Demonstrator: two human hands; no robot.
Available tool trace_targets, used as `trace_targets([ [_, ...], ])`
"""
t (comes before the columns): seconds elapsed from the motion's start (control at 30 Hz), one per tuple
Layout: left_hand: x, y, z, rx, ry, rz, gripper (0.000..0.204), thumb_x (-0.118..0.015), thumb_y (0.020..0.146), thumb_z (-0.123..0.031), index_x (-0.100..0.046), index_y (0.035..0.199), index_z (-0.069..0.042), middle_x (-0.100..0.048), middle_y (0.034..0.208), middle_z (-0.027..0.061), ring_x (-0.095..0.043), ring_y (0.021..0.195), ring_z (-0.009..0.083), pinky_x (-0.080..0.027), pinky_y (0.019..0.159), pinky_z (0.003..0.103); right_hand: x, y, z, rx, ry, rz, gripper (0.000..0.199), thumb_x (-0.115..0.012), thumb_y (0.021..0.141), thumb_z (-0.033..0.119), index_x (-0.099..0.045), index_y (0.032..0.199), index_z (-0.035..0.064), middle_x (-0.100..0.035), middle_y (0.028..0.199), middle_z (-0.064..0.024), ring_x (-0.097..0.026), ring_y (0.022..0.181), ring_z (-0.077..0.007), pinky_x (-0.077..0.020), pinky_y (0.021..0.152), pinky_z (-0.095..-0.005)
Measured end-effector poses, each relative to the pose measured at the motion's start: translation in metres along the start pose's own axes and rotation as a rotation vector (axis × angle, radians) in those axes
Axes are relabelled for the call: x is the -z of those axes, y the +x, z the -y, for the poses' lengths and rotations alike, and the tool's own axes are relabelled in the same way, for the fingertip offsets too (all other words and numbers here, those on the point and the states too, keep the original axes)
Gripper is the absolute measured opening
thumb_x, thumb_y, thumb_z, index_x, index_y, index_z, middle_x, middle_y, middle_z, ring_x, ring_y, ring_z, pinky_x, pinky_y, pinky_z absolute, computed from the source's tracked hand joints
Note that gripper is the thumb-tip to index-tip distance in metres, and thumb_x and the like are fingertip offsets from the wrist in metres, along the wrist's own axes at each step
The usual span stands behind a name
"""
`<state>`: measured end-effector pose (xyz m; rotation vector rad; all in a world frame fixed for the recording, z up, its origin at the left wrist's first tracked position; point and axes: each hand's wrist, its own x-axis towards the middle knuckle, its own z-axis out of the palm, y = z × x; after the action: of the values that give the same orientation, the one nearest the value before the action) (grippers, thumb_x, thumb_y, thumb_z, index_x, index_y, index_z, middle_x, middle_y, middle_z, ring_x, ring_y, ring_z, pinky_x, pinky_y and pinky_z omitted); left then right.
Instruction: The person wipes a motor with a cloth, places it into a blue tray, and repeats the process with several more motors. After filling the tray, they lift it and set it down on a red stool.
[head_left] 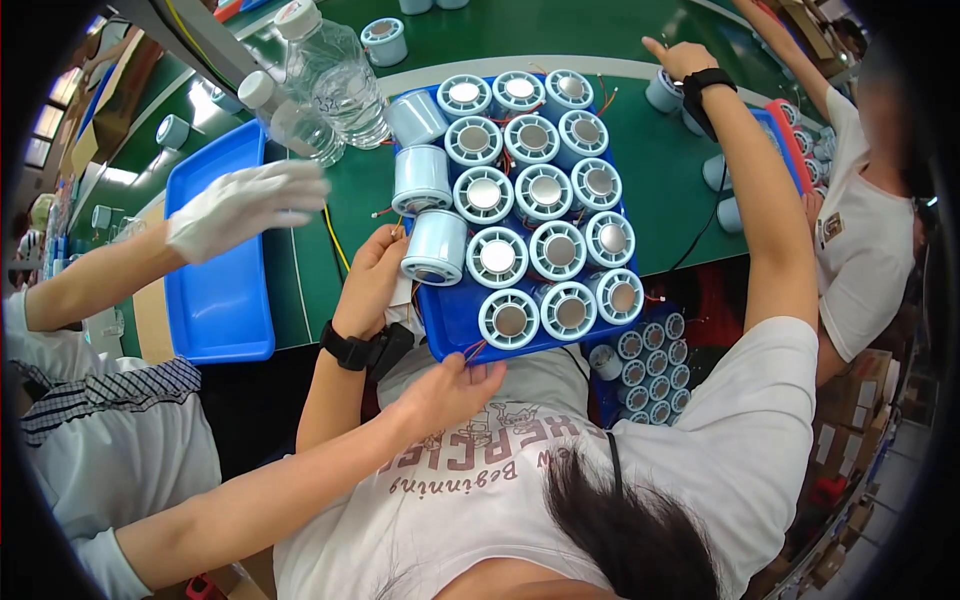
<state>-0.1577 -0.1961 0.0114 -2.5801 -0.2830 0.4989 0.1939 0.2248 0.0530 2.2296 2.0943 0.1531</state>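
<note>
A blue tray [445, 335] in front of my chest holds several pale blue round cylinders with silver centres [545, 190], standing in rows. Three more lie on their sides along its left edge. My left hand [372, 272], with a black watch on the wrist, is curled against the nearest lying cylinder [435, 247]. My right hand [678, 57], wearing a black wristband, is stretched far out over the green table [660, 200], fingers apart, just above a loose cylinder [662, 92]. A co-worker's bare hand [452, 390] grips the tray's near edge.
A co-worker's white-gloved hand [245, 205] hovers over an empty blue tray [215, 300] on the left. Two clear water bottles [335, 75] stand behind the trays. Another person [860, 240] works at the right beside more cylinders [655, 365].
</note>
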Motion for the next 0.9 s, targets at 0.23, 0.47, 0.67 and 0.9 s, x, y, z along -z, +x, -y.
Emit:
trace_targets([
  [0.23,-0.033,0.027,-0.022,-0.116,0.617,0.228,0.026,-0.062,0.08,-0.001,-0.054,0.105,-0.001,-0.06,0.086,0.0063,-0.055,0.077,0.012,-0.049,0.066,0.027,0.065,-0.129,-0.015,0.019,0.401,0.038,0.05,-0.058,0.087,0.05,-0.065,0.098,0.0011,-0.063,0.074,-0.0119,-0.061,0.053,-0.0194,-0.0503,0.05,-0.0287],
  [0.47,-0.039,0.025,-0.033,-0.059,0.957,0.26,0.023,-0.064,0.079,0.001,-0.055,0.099,0.003,-0.063,0.089,0.0093,-0.058,0.07,0.0154,-0.051,0.065,0.029,0.068,-0.393,-0.117,-0.459,0.981,-0.1,0.038,-0.056,0.093,0.038,-0.059,0.115,0.0071,-0.06,0.08,-0.0063,-0.058,0.053,-0.0094,-0.0465,0.046,-0.0208],
  [0.67,-0.021,0.032,-0.017,-0.185,0.941,0.27,0.018,-0.061,0.083,0.0,-0.057,0.1,-0.001,-0.06,0.083,0.0056,-0.055,0.073,0.0109,-0.048,0.067,0.027,-0.076,-0.594,-0.21,-1.149,0.804,-0.247,0.034,-0.051,0.096,0.031,-0.056,0.118,0.0047,-0.06,0.074,-0.0057,-0.06,0.055,-0.0122,-0.0493,0.047,-0.022],
  [0.9,-0.067,0.022,-0.101,-0.415,2.255,0.479,0.017,-0.052,0.087,-0.006,-0.057,0.103,-0.003,-0.06,0.084,0.0047,-0.058,0.076,0.0131,-0.046,0.066,0.024,-0.326,-0.723,-0.212,-1.323,1.35,0.266,0.034,-0.05,0.093,0.027,-0.056,0.118,0.0044,-0.064,0.091,-0.0143,-0.062,0.068,-0.0189,-0.0541,0.06,-0.0314],
])
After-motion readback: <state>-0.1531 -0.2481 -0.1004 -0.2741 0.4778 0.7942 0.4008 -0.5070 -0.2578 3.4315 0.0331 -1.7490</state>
